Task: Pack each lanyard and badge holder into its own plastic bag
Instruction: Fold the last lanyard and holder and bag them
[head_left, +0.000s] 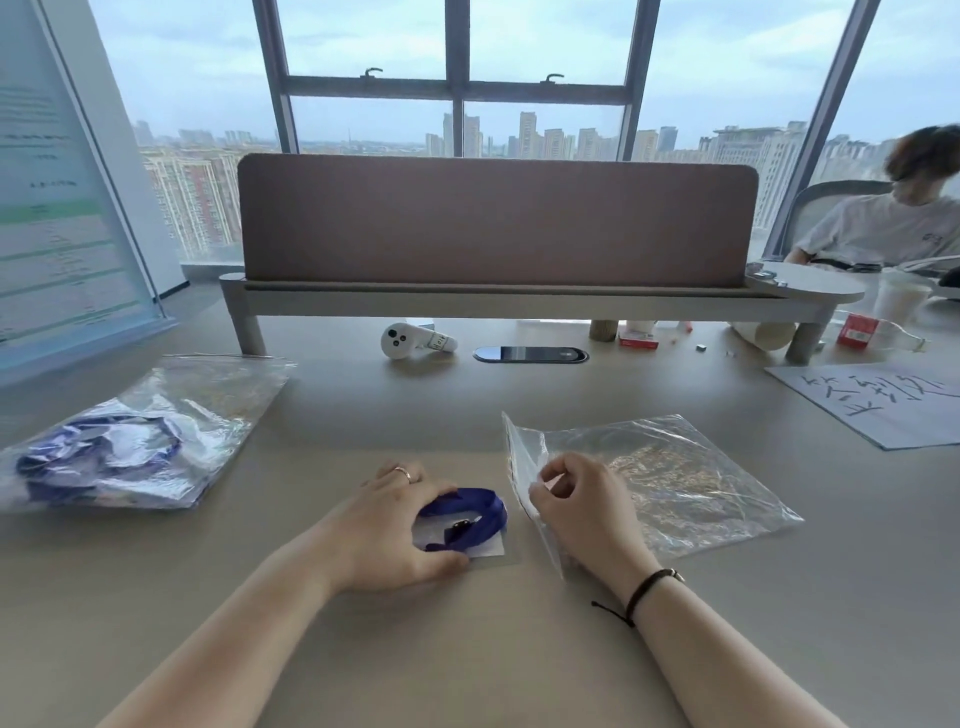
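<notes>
A coiled blue lanyard (475, 514) lies on its clear badge holder (491, 548) on the table in front of me. My left hand (395, 525) grips this bundle, fingers over the far side and thumb at the near edge. Just to the right lies an empty clear plastic bag (670, 483). My right hand (582, 506) pinches the bag's left edge, which is raised off the table. At the far left a pile of clear bags (156, 415) holds blue lanyards (104, 449).
A brown desk divider (493, 223) on a raised shelf blocks the far side. Beneath it lie a white controller (402, 340) and a dark oval cable port (530, 355). A sheet with handwriting (883, 400) lies at the right. Another person (893, 218) sits at the far right.
</notes>
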